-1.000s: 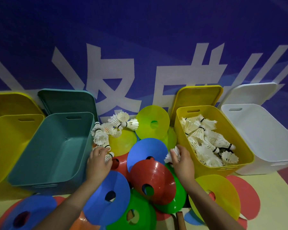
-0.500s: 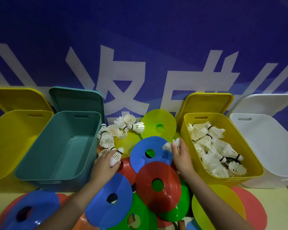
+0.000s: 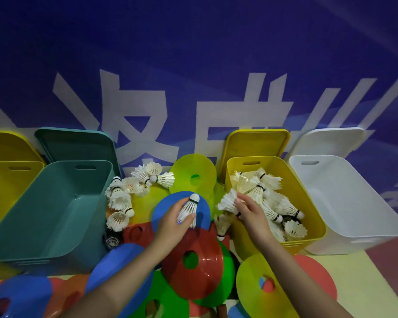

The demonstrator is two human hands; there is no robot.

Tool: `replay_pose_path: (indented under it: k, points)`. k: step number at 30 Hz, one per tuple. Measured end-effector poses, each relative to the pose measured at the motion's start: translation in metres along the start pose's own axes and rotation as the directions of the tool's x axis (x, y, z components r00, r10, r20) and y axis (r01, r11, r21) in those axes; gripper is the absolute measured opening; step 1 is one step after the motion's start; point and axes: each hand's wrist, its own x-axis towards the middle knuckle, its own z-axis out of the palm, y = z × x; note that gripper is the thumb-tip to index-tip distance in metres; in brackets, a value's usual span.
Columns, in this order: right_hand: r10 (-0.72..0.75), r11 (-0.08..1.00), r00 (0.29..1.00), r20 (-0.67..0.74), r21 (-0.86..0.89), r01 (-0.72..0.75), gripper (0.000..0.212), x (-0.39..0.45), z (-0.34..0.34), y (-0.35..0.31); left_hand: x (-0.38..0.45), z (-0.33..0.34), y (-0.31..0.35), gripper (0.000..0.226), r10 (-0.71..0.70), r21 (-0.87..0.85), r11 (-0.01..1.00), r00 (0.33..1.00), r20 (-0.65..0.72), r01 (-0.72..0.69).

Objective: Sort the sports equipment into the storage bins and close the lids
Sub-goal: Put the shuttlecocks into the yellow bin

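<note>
Left hand point(image 3: 172, 222) pinches a shuttlecock point(image 3: 189, 208) over the discs – right hand point(image 3: 251, 211) grips another point(image 3: 228, 201) at the yellow bin's rim point(image 3: 226, 180)

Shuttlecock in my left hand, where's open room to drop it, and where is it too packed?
The teal bin left of the pile shows a bare floor, and so does the white bin at far right. The yellow bin between them is crowded with shuttlecocks, and your right hand is over it. The floor between the bins is covered by overlapping disc cones.
</note>
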Motion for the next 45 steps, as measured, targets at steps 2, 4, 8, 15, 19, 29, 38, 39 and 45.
replay_pose_path:
  k: [2, 4, 8, 15, 19, 29, 38, 39, 45]
  points:
    - [-0.003, 0.998, 0.999, -0.034, 0.067, 0.005, 0.024, 0.008, -0.027, -0.004, 0.008, 0.020, 0.014, 0.044, 0.020, -0.016, 1.000, 1.000, 0.012, -0.020]
    - [-0.011, 0.995, 0.995, -0.103, 0.093, 0.021, 0.025, 0.021, -0.059, -0.006, 0.015, 0.039, 0.029, 0.045, 0.037, -0.029, 0.999, 0.998, 0.043, -0.036]
    - [-0.010, 0.998, 0.967, -0.254, 0.062, 0.027, 0.030, 0.053, -0.122, 0.002, 0.028, 0.076, 0.056, 0.052, 0.062, -0.072, 0.996, 0.997, 0.056, -0.058]
    - [-0.119, 0.983, 0.947, -0.298, -0.170, 0.070, 0.028, 0.104, -0.175, 0.016, 0.042, 0.140, 0.098, 0.051, 0.080, 0.018, 0.997, 0.995, 0.058, -0.081]
    - [-0.180, 0.941, 0.957, -0.229, -0.322, 0.100, 0.031, 0.138, -0.174, 0.019, 0.050, 0.165, 0.106, 0.052, 0.077, 0.197, 0.977, 0.996, 0.044, -0.084]
    - [-0.256, 0.613, 0.963, 0.084, -0.756, 0.229, 0.041, 0.219, -0.146, 0.022, 0.053, 0.182, 0.094, 0.051, 0.088, 0.386, 0.921, 0.995, -0.057, -0.060]
    - [-0.120, -0.053, 0.895, 0.430, -0.903, 0.427, 0.039, 0.248, -0.160, 0.029, 0.082, 0.182, 0.107, 0.047, 0.132, 0.252, 0.963, 0.981, -0.140, -0.094]
    - [-0.129, -0.069, 0.888, 0.441, -0.897, 0.436, 0.039, 0.247, -0.166, 0.030, 0.095, 0.181, 0.111, 0.046, 0.143, 0.250, 0.963, 0.977, -0.160, -0.100]
    - [-0.221, 0.289, 0.894, 0.389, -0.850, 0.441, 0.036, 0.235, -0.196, 0.041, 0.170, 0.190, 0.117, 0.044, 0.112, 0.380, 0.922, 0.991, -0.071, -0.077]
